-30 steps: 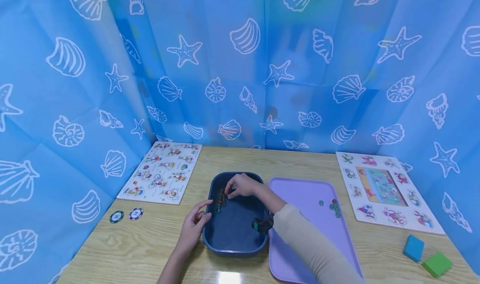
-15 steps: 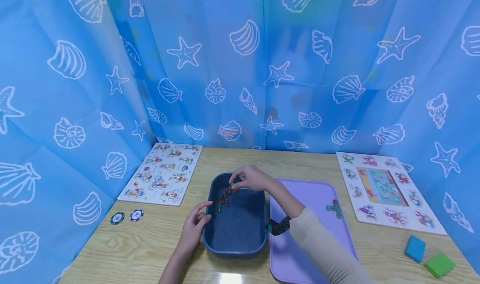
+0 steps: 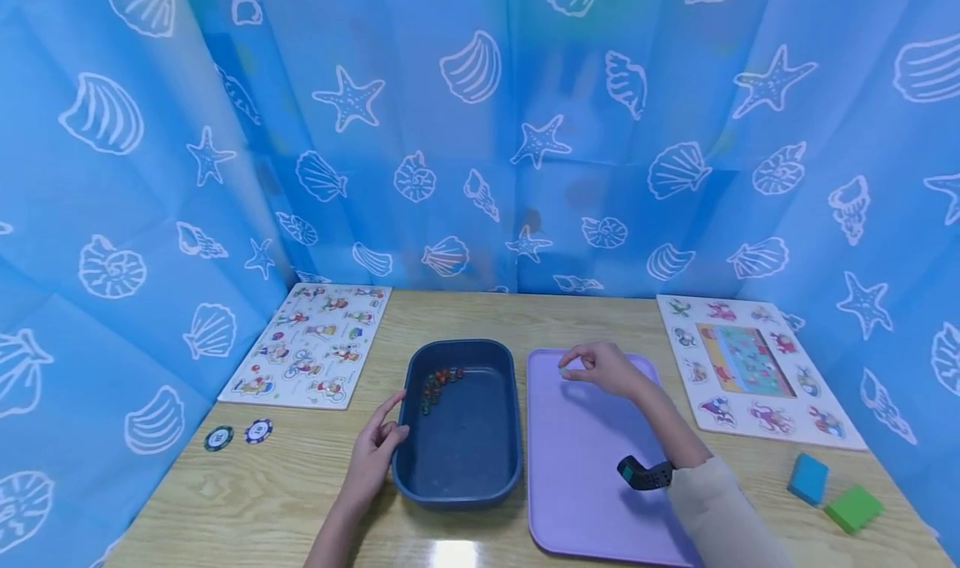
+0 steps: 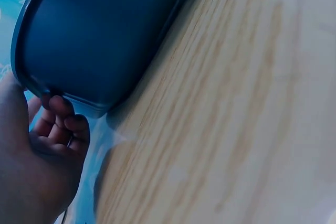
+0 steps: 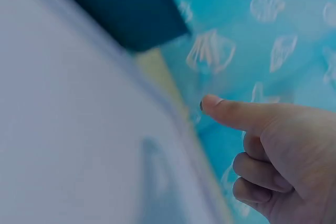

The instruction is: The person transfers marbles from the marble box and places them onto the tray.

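Note:
My left hand (image 3: 369,449) holds the left rim of a dark blue plastic bin (image 3: 468,443); in the left wrist view its fingers and thumb curl at the wall of the bin (image 4: 100,35). Several small red and green glass beads (image 3: 438,380) lie along the back left of the bin's floor. Over the far part of a purple tray (image 3: 585,476), my right hand (image 3: 611,370) pinches a small pale green bead (image 3: 563,373) between thumb and fingers. A dark speck of it shows at the thumb tip in the right wrist view. The hand and forearm cover the tray's right side.
Picture puzzle boards stand at the back left (image 3: 311,343) and right (image 3: 757,368). Two poker chips, one green (image 3: 219,439) and one blue (image 3: 258,431), lie left of the bin. A blue block (image 3: 807,479) and a green block (image 3: 853,508) sit at the right.
My right hand has moved right, out of the bin to above the purple tray, carrying a bead. The left hand stays at the bin's rim. The head view has shifted slightly.

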`<state>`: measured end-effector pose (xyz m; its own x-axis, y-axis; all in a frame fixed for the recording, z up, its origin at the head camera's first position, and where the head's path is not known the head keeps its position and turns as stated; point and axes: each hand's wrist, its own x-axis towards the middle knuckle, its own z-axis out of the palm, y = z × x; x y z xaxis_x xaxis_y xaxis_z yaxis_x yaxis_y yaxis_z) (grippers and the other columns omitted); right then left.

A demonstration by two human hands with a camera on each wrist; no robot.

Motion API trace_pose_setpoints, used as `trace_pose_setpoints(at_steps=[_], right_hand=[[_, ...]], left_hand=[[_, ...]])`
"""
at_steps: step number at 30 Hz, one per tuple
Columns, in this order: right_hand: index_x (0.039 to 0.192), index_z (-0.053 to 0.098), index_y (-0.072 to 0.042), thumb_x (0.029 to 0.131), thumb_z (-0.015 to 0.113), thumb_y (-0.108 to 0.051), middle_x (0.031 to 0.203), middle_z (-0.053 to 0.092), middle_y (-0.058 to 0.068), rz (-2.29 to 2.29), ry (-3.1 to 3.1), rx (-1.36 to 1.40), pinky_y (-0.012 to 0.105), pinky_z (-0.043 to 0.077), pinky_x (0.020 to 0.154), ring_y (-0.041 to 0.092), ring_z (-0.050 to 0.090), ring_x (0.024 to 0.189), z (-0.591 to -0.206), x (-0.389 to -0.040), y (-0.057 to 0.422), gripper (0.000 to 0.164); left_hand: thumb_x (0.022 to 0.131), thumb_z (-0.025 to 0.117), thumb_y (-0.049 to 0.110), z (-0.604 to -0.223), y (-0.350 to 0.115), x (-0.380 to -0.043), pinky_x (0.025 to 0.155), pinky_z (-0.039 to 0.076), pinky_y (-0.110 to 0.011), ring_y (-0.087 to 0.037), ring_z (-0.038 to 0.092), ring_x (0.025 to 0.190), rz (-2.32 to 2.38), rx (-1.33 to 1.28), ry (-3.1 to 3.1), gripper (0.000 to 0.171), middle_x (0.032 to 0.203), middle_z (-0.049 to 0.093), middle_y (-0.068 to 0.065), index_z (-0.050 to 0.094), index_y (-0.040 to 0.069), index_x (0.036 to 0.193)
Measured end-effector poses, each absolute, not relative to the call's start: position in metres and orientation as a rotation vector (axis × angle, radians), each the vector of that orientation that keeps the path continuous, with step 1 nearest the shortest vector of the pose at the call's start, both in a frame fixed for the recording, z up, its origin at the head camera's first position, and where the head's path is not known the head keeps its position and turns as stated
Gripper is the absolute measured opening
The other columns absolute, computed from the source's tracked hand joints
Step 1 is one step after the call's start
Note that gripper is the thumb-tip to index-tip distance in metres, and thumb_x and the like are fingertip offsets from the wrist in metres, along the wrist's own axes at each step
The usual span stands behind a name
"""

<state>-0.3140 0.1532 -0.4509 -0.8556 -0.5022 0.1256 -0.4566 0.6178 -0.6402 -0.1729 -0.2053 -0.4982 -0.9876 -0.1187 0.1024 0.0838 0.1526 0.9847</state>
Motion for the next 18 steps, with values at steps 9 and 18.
trace_pose_setpoints(at_steps=[9,18], right_hand=[[0.092,0.069,-0.018,0.077,0.069,-0.024,0.049,0.034,-0.007,-1.043,2.753,-0.708,0.021,0.029,0.043,0.005,0.03,0.043,-0.487,-0.303,0.178,0.017],[0.1,0.068,-0.014,0.078,0.068,-0.023,0.049,0.031,-0.006,-1.065,2.773,-0.713,0.021,0.027,0.043,0.007,0.027,0.043,-0.478,-0.296,0.173,0.024]], left_hand=[[0.087,0.055,0.011,-0.495,-0.211,-0.173,0.054,0.037,-0.02,-0.008,0.043,0.059,-1.944,0.06,-2.281,0.047,0.07,0.046,-0.002,0.045,0.016,0.132],[0.087,0.055,0.012,-0.494,-0.214,-0.17,0.048,0.031,-0.019,-0.004,0.035,0.053,-2.117,-0.165,-2.243,0.051,0.067,0.038,0.003,0.038,0.006,0.135]])
